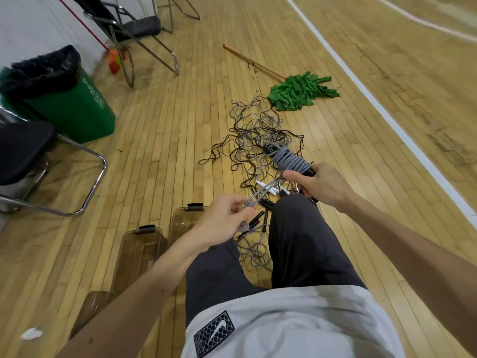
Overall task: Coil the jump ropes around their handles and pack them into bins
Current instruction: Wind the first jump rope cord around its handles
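Head view: grey jump rope part-wound on its handles, both hands engaged.
Right hand (320, 184) has its grip closed round the black handles (309, 173), which carry a grey coil (289, 161). Left hand (227, 220), at 8 o'clock from it, pinches the loose grey strand (260, 195) running between the two. A tangle of ropes (258, 130) lies on the floor at 12 o'clock, with a green mop (302, 91) beyond. Clear bins (136, 241) stand at 9 o'clock of the left hand.
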Action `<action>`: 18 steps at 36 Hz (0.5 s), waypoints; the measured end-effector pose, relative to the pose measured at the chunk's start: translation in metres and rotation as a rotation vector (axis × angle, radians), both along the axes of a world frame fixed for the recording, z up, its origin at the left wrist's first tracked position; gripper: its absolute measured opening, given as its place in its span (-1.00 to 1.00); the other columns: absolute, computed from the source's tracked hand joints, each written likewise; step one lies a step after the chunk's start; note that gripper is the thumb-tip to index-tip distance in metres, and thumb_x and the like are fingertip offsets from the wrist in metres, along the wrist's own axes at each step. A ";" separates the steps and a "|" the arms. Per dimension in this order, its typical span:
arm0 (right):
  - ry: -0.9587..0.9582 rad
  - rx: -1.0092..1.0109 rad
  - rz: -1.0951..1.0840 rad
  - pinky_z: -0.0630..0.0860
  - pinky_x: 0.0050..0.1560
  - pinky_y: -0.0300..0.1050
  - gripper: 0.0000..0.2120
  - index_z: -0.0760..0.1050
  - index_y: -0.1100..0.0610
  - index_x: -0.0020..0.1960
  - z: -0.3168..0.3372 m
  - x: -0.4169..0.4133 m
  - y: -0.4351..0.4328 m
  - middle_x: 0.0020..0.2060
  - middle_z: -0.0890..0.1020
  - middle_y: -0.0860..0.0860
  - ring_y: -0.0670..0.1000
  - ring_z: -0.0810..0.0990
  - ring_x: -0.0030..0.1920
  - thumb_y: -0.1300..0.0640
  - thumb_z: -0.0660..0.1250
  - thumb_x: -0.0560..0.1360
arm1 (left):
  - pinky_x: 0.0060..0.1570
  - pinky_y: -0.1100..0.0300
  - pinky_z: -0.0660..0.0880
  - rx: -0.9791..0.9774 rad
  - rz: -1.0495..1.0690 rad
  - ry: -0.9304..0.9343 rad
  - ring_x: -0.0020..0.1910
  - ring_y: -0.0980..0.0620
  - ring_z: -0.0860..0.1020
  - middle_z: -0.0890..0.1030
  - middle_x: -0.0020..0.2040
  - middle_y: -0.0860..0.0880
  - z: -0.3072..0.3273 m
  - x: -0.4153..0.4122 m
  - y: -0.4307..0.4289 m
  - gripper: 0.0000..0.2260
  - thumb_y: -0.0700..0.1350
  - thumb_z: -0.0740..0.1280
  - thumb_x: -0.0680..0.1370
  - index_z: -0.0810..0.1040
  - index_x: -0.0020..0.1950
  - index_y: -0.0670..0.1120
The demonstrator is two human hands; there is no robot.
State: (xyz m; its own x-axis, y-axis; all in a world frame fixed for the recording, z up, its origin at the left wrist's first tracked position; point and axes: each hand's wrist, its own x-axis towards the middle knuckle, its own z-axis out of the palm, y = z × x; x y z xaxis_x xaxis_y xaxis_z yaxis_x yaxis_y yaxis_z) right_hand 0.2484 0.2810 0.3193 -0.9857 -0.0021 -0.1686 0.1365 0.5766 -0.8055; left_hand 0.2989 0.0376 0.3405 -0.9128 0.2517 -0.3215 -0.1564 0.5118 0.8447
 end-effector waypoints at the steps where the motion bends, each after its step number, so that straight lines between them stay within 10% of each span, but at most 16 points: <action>1: -0.004 0.027 0.001 0.41 -0.30 -0.05 -0.47 0.46 0.13 -0.32 -0.001 -0.001 0.000 -0.48 0.52 -0.01 0.01 0.48 -0.42 -0.34 0.37 0.46 | -0.02 -0.11 0.65 -0.011 -0.008 0.005 -0.32 0.08 0.57 0.54 -0.16 -0.08 0.001 0.001 0.001 -0.91 -0.17 0.33 0.63 0.60 0.04 0.00; 6: -0.037 0.060 0.026 0.39 -0.33 -0.05 -0.41 0.47 0.18 -0.27 -0.014 -0.006 -0.003 -0.46 0.49 0.03 0.02 0.46 -0.43 -0.39 0.36 0.41 | -0.35 0.12 0.51 -0.227 -0.115 0.152 -0.43 0.10 0.47 0.51 -0.24 0.00 0.013 0.000 -0.001 -0.82 -0.10 0.27 0.66 0.57 0.24 -0.01; 18: -0.141 0.216 0.265 0.56 -0.25 0.01 -0.32 0.53 0.20 -0.27 -0.023 -0.005 -0.014 -0.46 0.60 0.00 0.02 0.56 -0.43 -0.47 0.28 0.40 | -0.25 0.18 0.48 -0.571 -0.426 0.459 -0.25 0.05 0.56 0.61 -0.24 0.00 0.081 -0.013 0.001 -0.84 -0.07 0.34 0.61 0.68 0.09 -0.08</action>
